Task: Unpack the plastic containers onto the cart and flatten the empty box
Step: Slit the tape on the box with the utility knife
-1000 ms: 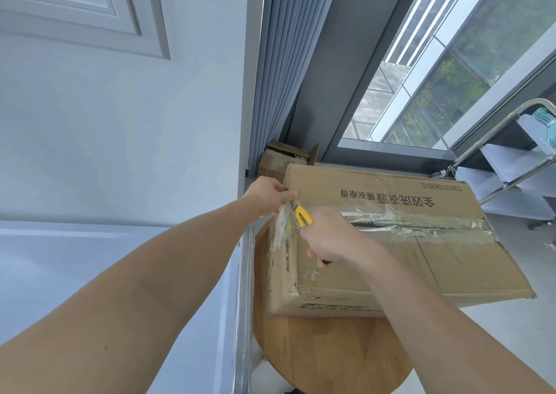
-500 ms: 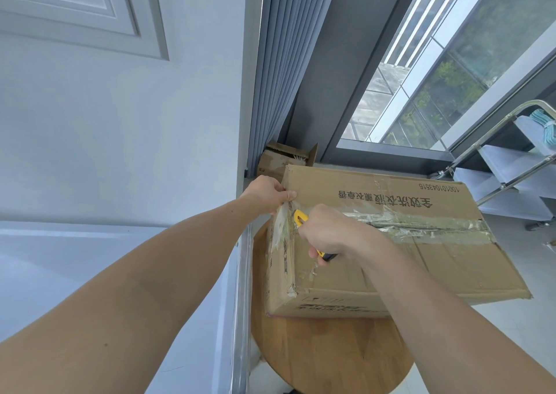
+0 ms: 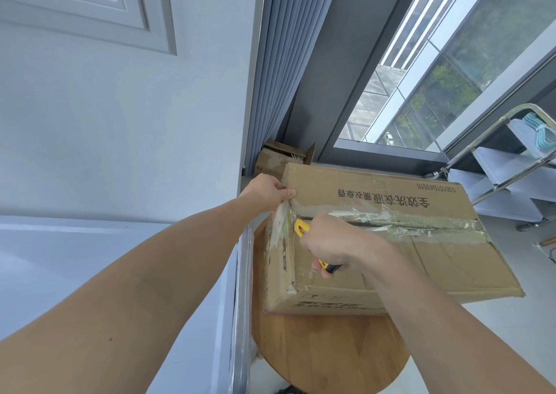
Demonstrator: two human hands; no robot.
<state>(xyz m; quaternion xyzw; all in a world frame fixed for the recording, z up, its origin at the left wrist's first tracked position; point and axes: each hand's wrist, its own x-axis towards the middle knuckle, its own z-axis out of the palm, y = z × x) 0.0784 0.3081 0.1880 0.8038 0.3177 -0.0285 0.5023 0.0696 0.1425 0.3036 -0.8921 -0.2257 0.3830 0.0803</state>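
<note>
A large brown cardboard box (image 3: 436, 261) lies closed on a round wooden table (image 3: 328, 351), its top seam covered with crinkled clear tape (image 3: 421, 223). My left hand (image 3: 266, 192) pinches the box's upper left corner edge. My right hand (image 3: 331, 244) grips a yellow utility knife (image 3: 301, 228), with the tip at the left end of the taped seam. The knife's black end sticks out below my fist. The box's contents are hidden. A steel cart (image 3: 511, 183) with white shelves stands at the right.
A smaller open cardboard box (image 3: 281, 159) sits behind the big one, against grey curtains (image 3: 285, 71). A white wall and panel fill the left. A window (image 3: 451, 71) runs along the back right. Light floor shows at the right of the table.
My right hand with the knife has shifted slightly down along the box's left edge. My left hand keeps its pinch on the corner. The box has not moved.
</note>
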